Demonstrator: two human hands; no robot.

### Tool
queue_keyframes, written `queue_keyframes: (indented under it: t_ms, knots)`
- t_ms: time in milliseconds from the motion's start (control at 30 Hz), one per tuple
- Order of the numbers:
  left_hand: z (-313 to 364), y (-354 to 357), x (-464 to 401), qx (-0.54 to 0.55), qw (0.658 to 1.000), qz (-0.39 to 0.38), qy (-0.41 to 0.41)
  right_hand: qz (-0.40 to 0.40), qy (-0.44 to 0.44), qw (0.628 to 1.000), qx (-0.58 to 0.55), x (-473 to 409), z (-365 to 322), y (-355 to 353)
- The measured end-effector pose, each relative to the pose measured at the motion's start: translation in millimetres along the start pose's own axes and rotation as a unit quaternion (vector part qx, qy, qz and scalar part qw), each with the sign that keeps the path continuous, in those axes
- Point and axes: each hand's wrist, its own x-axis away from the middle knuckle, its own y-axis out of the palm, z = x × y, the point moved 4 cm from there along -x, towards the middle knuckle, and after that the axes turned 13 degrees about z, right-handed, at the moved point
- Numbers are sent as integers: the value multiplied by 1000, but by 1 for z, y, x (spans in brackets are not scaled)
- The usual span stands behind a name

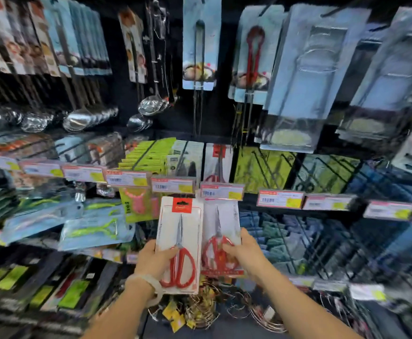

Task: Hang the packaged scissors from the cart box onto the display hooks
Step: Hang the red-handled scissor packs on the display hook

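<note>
My left hand [154,259] grips a white card pack of red-handled scissors [181,231] by its lower left edge, thumb across the front. Beside it, my right hand [243,250] holds a second pack of red-handled scissors [221,231] by its lower right side. Both packs stand upright just below the price-tag rail [222,192]. Behind that rail, one more pack of the same scissors [218,162] hangs on a display hook. The cart box is out of sight.
Ladles [151,106] and carded tongs [200,45] hang on the upper hooks. Green card packs [146,155] fill the hooks left of the scissors. Wire racks [236,311] lie on the shelf below my hands. Blue cloths [273,231] sit to the right.
</note>
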Motion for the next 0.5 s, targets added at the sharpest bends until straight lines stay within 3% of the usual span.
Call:
queue_keyframes:
  t_ms: [133,333,500]
  knots:
    - [13,-1,-3,-29,999,4,19,13,-47,998,-45,-10,-21,-2]
    - [19,-2,-10,-38,999,4,14,-38,31,997,-65,-10,-8,14]
    - [20,-8,-12,-55,998,-12,17,-12,50,996,-70,-30,-5,26]
